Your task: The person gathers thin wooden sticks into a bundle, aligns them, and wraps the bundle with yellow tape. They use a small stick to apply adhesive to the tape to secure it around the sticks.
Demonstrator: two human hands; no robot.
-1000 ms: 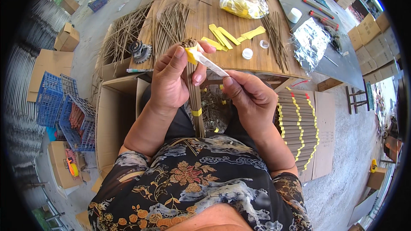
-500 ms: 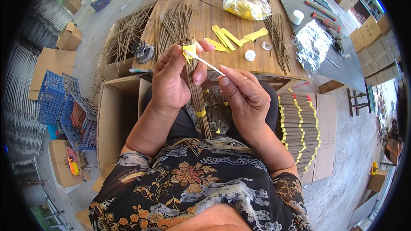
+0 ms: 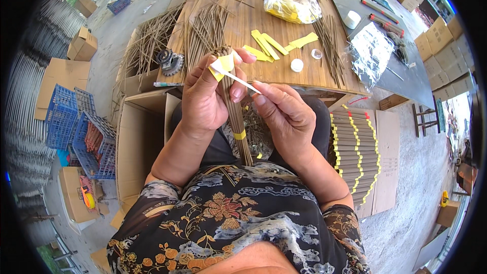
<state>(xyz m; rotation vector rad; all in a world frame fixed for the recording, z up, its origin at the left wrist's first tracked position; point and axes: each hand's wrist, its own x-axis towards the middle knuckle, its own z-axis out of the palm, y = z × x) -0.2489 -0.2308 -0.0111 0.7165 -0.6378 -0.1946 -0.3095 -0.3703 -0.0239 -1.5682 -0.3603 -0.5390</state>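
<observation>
My left hand (image 3: 200, 102) is wrapped round a bundle of thin brown sticks (image 3: 232, 114), held upright with its top showing above the fingers. Near the top a yellow paper strip (image 3: 222, 65), pale on its turned-up side, lies against the bundle by my left thumb. Lower down, a yellow paper band (image 3: 240, 135) circles the sticks. Between thumb and fingers, my right hand (image 3: 290, 116) pinches a slim white stick (image 3: 244, 83), whose far tip touches the paper strip.
On the wooden table (image 3: 243, 25) lie loose brown sticks (image 3: 205, 30), yellow paper strips (image 3: 264, 44), a small white pot (image 3: 297, 65) and a plastic bag (image 3: 291, 7). Banded bundles (image 3: 355, 155) lie at the right. An open cardboard box (image 3: 139, 142) and blue crates (image 3: 96, 144) stand at the left.
The paper strip's loose end has turned outward, showing more of its pale side. My right hand has moved slightly left with the white stick. The hand at the table's far edge is gone.
</observation>
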